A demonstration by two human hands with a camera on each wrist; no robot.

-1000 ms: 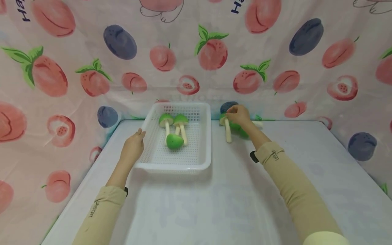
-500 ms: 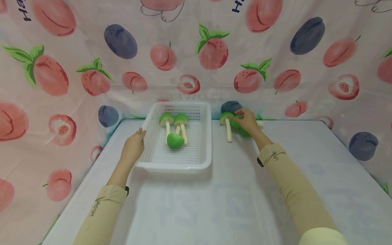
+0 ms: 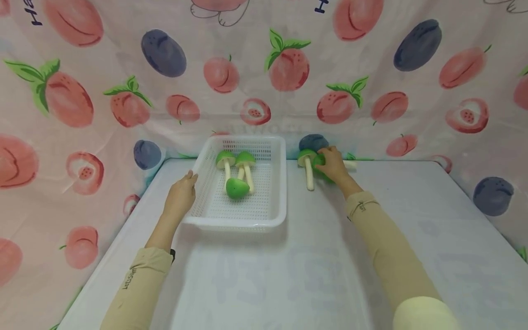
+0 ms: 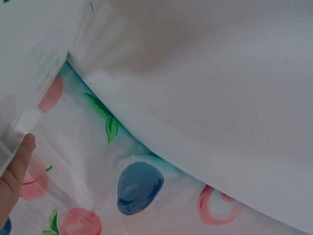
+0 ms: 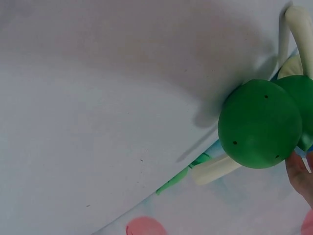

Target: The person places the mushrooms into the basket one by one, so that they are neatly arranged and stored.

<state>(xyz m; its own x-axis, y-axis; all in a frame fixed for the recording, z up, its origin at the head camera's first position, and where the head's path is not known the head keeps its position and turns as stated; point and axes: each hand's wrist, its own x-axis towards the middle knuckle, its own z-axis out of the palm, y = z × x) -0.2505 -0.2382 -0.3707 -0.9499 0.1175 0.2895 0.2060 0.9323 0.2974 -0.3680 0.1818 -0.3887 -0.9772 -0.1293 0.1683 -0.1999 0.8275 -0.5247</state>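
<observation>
My left hand (image 3: 180, 197) holds the left rim of a white plastic basket (image 3: 280, 192); in the left wrist view one finger (image 4: 22, 159) lies along its pale wall. Inside the basket lie several green-capped toy mushrooms (image 3: 237, 188) with cream stems. To the right of the basket, my right hand (image 3: 335, 167) has thumb and fingers around a green toy mushroom cap (image 3: 318, 162). Beside it, on the left, lies another mushroom (image 3: 309, 176), stem toward me. A further mushroom, its stem (image 3: 350, 164) pointing right, is partly behind the hand; its cap (image 5: 259, 125) shows large in the right wrist view.
The white-covered table (image 3: 264, 275) ends at the back against a pink, fruit-printed cloth (image 3: 255, 68), which also hangs along both sides. The basket and the loose mushrooms sit close to that back edge.
My right hand has left the leftmost loose mushroom's cap, shifted slightly right and come down around the neighbouring cap. The left hand stays on the basket.
</observation>
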